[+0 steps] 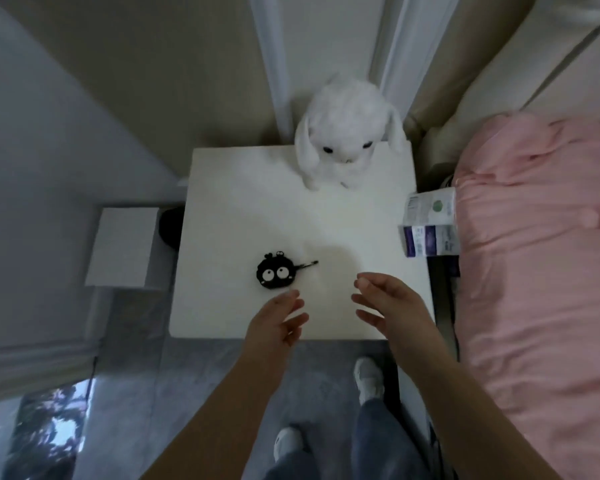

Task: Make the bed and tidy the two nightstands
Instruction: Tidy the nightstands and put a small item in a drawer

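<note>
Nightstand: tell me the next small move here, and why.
Probably reach the left hand forward and pick up the black charm. It lies loose near the nightstand front, just beyond that hand's fingertips. Both hands, the right hand too, are open and hold nothing, and the white bunny already sits upright at the back.

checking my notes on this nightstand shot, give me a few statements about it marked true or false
1. The white plush rabbit sits at the far edge of the nightstand. True.
2. The left hand grips the black keychain. False: it hovers near it, fingers relaxed, holding nothing.
3. The right hand holds the box. False: it is empty.
4. The bed cover is pink. True.
</note>
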